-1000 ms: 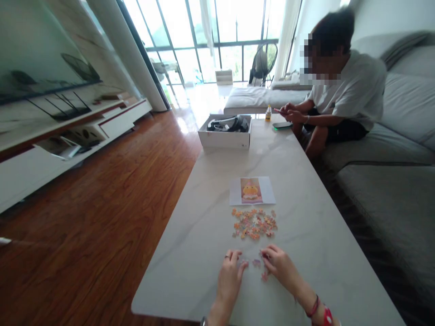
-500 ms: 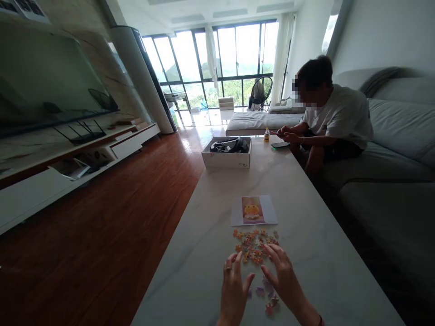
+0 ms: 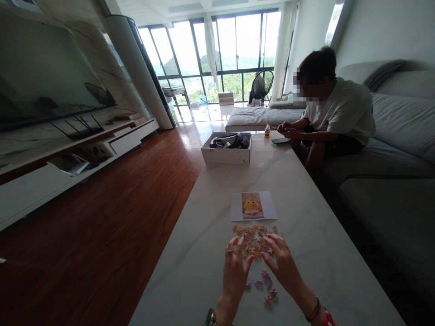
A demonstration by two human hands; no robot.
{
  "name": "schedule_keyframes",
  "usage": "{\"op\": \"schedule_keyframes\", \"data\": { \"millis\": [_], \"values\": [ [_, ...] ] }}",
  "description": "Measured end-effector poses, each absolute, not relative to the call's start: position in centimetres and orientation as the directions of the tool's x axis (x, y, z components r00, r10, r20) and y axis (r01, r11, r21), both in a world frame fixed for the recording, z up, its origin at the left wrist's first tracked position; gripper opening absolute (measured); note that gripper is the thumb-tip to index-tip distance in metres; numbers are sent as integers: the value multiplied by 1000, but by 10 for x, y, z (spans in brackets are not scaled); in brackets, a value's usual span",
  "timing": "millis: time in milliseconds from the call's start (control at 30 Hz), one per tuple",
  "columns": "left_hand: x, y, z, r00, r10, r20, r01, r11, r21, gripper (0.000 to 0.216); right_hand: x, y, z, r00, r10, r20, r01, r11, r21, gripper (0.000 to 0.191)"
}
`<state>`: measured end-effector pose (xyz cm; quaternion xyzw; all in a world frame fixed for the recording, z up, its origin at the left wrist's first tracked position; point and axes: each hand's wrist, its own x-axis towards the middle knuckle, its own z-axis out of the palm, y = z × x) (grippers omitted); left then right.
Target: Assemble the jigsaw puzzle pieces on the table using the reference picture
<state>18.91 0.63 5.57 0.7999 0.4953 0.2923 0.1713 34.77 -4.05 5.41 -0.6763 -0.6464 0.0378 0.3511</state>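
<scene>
A heap of small orange and pink puzzle pieces [image 3: 253, 236] lies on the pale marble table [image 3: 306, 217]. My left hand [image 3: 234, 271] rests at the heap's near left edge, fingers stretched out and flat. My right hand [image 3: 282, 262] lies at the near right edge, fingers spread over the pieces. Neither hand grips anything. A few purple and pink loose pieces [image 3: 265, 287] lie between my wrists. A reference picture [image 3: 252, 205] of a yellow figure sits just beyond the heap.
An open white box [image 3: 227, 148] with black gear stands farther up the table. A person in a white shirt [image 3: 336, 115] sits on the grey sofa [image 3: 401, 136] at the far right, by a phone [image 3: 280, 141] and a small bottle [image 3: 267, 131]. Wooden floor runs along the left.
Both hands left the loose pieces near the table's front and moved forward onto the heap, fingers opening out. The camera tilted up, then settled a little lower.
</scene>
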Motion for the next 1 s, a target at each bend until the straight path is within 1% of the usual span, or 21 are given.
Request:
{"op": "schedule_keyframes", "data": {
  "millis": [200, 367, 733, 1000],
  "values": [
    [189, 7, 52, 344, 895, 284, 680, -446, 582, 43, 348, -39, 54, 171, 901, 398, 825, 90, -558, 33],
    [190, 8, 54, 337, 895, 291, 689, -446, 572, 43, 347, -38, 55, 176, 901, 395, 815, 91, -572, 31],
    [189, 9, 51, 344, 899, 272, 703, -438, 560, 38, 348, -41, 53, 159, 916, 367, 814, 89, -575, 30],
    [188, 10, 51, 348, 895, 279, 696, -446, 563, 38, 347, -41, 53, 163, 909, 383, 810, 99, -579, 30]
  ]
}}
